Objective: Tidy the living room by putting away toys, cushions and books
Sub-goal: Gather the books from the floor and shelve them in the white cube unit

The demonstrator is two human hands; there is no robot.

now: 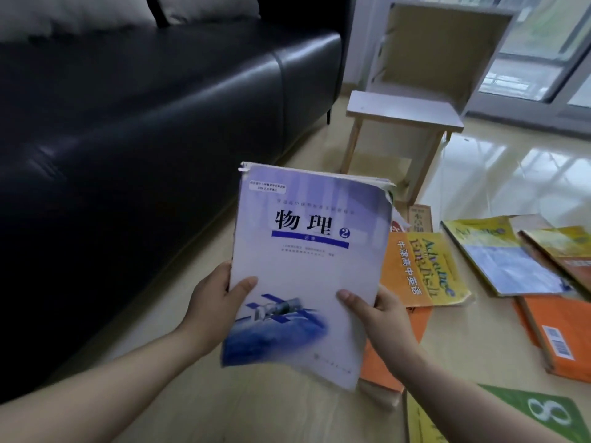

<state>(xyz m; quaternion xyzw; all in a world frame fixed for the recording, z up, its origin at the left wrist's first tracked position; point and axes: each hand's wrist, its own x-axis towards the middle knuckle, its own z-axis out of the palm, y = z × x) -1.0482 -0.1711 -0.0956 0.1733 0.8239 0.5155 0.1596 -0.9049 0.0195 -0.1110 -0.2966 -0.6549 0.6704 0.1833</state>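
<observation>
Both thumbs press flat on the cover as the left hand [212, 294] and right hand [380, 310] pinch the blue physics book [303, 266], held above the floor beside the sofa [144, 123]. Its worn, limp pages could sag and slip from so low a grip, landing among the scattered books [425, 270] before reaching the small shelf [406, 113].

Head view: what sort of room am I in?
Probably a home living room: a black sofa with cushions, a small shelf by a glass door, and books scattered on the glossy floor.
</observation>
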